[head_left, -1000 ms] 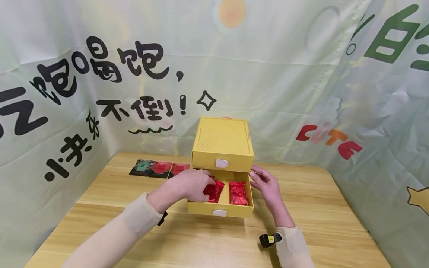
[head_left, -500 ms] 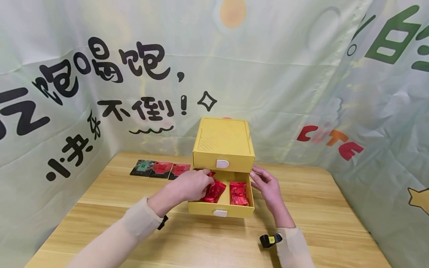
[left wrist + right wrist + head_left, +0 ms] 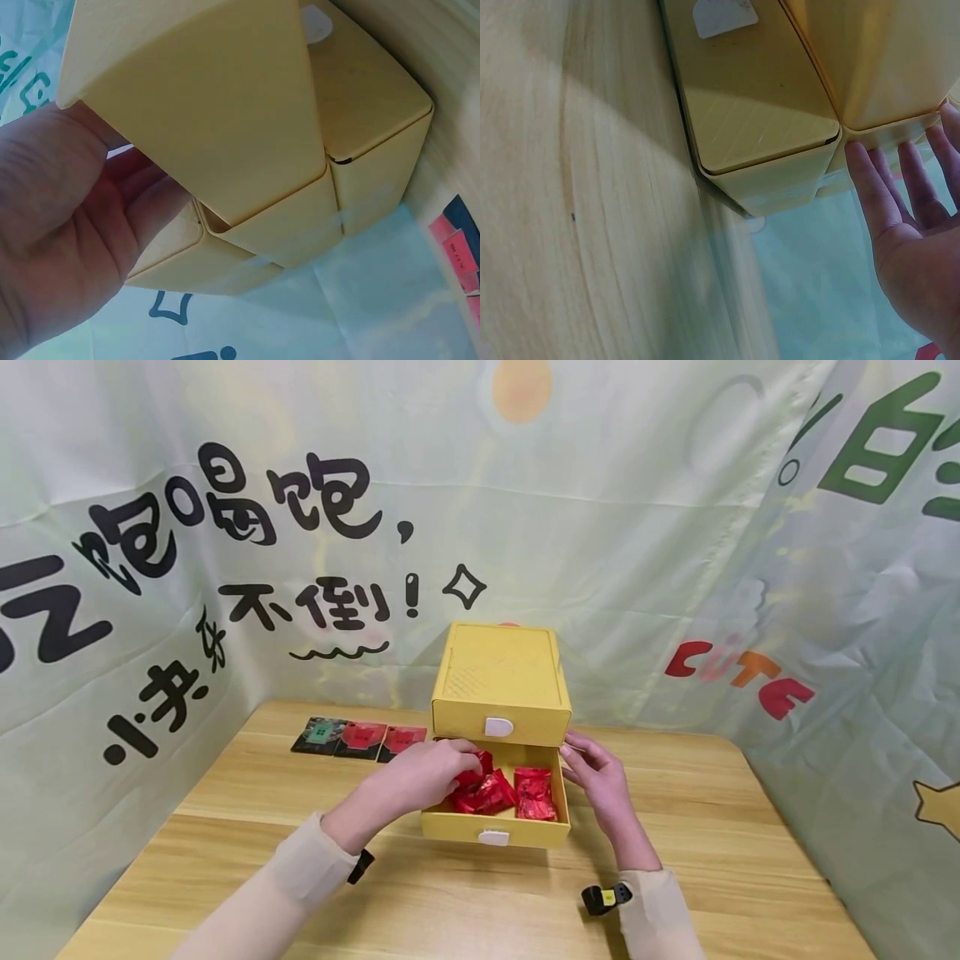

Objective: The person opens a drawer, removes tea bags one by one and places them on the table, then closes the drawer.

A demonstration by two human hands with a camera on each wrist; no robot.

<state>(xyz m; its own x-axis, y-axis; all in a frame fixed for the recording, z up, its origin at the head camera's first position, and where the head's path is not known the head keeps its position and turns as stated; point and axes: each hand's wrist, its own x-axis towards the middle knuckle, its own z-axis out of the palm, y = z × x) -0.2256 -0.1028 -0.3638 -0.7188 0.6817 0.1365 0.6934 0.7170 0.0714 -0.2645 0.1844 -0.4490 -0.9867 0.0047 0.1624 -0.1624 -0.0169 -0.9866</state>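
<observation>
A yellow drawer cabinet (image 3: 498, 664) stands on the table with its middle drawer (image 3: 457, 829) pulled out. Several red foil packets lie inside: one (image 3: 535, 793) by the right wall, another (image 3: 491, 795) near the middle and one (image 3: 485, 762) behind that. Reaching over the drawer's left side, my left hand (image 3: 423, 774) curls its fingers and thumb around a red packet; the drawer wall hides its fingertips in the left wrist view. My right hand (image 3: 919, 247) has its fingers extended, their tips at the open drawer's right side, just above the lower drawer (image 3: 761, 97).
Three flat dark-and-red or green packs (image 3: 362, 740) lie in a row at the table's back left. A printed cloth backdrop (image 3: 615, 568) hangs behind and beside the wooden table (image 3: 465, 910). A small black wrist camera (image 3: 606, 898) sits on the right wrist.
The left hand has shifted slightly inside the drawer, and the red packets there have moved rightward, closer to the right-hand packet. The right hand stays where it was.
</observation>
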